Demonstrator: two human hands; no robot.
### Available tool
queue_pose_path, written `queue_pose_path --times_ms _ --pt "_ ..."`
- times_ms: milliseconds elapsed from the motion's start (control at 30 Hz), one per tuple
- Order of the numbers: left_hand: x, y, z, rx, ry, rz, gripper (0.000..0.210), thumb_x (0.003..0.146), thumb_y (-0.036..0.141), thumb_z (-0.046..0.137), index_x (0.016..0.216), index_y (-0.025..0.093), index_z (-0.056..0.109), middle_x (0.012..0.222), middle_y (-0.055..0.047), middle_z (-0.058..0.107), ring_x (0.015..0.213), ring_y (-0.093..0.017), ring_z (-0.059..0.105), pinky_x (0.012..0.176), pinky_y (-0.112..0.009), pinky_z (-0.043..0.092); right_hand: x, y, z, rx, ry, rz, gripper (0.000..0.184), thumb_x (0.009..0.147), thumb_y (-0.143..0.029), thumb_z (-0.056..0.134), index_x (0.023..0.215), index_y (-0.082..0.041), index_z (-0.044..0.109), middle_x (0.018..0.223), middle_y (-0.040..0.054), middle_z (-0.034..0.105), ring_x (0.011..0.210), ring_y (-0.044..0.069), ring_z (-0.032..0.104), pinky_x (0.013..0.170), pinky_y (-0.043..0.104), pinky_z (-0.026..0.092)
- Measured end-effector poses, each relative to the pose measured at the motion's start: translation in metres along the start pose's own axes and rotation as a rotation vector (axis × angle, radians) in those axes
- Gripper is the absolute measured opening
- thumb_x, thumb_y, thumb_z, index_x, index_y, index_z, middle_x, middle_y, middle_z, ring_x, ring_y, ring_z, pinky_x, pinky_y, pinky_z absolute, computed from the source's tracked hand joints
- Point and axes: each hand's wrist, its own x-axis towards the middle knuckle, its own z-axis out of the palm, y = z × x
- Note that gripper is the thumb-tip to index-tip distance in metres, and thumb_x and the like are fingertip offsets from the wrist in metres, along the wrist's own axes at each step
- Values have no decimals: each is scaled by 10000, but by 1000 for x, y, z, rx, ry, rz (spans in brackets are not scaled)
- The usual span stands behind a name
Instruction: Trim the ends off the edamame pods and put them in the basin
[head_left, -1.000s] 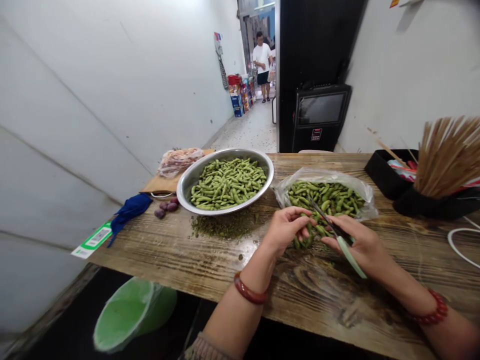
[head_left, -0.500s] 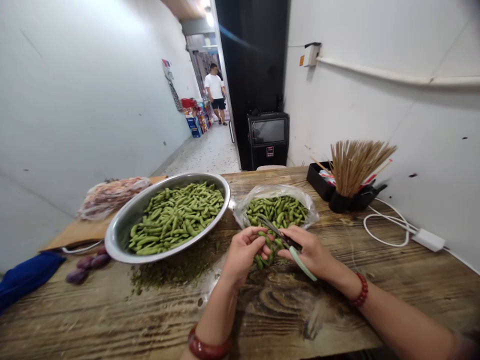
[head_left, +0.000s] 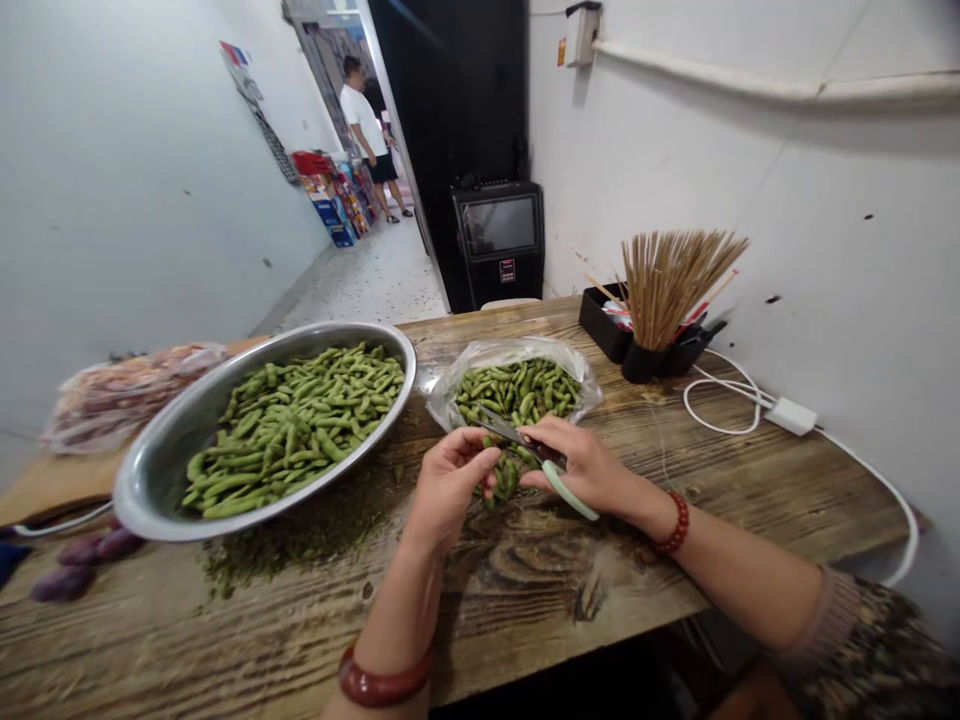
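Note:
My left hand (head_left: 450,482) is closed, fingertips pinched on a green soybean pod (head_left: 487,442) that is mostly hidden. In my right hand (head_left: 581,465) are scissors with pale green handles (head_left: 570,492); their dark blades point left, close to my left fingertips. Several loose pods lie on the table just beneath the blades. Right behind my hands sits an open clear plastic bag (head_left: 589,392) full of green pods. To the left, a large metal basin (head_left: 135,500) holds a heap of pods.
Trimmings (head_left: 292,545) litter the wooden table (head_left: 300,650) before the basin. Purplish round items (head_left: 64,583) and a bag of pinkish food (head_left: 142,390) lie left. Skewers (head_left: 671,290) stand in a black holder at right, near a white cable (head_left: 870,465). A person (head_left: 367,130) stands beyond the doorway.
The view has swung right and down, so everything sits further left and higher. My hands keep their hold on the pod and scissors. The person in the doorway has turned sideways.

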Motion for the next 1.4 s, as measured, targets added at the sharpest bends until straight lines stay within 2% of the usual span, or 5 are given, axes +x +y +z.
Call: queue_pose_path --times_ms 267,400,667,900,1400 --pt "0 0 -2 101 -103 30 212 757 303 664 893 141 673 580 7 599 505 -100 536 495 -208 454 1 -2 -2 -15 10 -16 534 754 -318 725 1237 -195 535 1020 85 593 885 196 582 776 323 497" --pt "0 -1 -2 170 -84 66 188 749 297 669 870 154 688 570 9 592 497 -105 527 485 -210 454 1 -3 -5 -77 -7 -15 554 760 -328 719 1258 -198 516 1046 93 580 912 208 580 789 334 497" --pt "2 -3 -1 308 -132 232 133 785 272 644 798 150 694 699 -11 551 525 -101 519 448 -213 462 3 -5 -8 -137 -54 -87 579 743 -361 733 1248 -184 513 1023 99 572 923 223 553 803 353 476" --pt "6 -11 -9 410 -186 322 126 820 266 615 861 174 691 792 -22 554 538 -96 519 447 -214 458 3 -3 -10 -144 -73 -110 617 721 -388 749 1249 -175 511 994 88 563 887 217 543 773 339 466" --pt "5 -8 -9 399 -130 224 139 770 270 659 845 165 711 763 -18 571 533 -87 466 438 -192 403 2 0 -10 -136 -101 -87 488 778 -331 706 1210 -163 554 955 77 591 839 192 569 732 288 461"
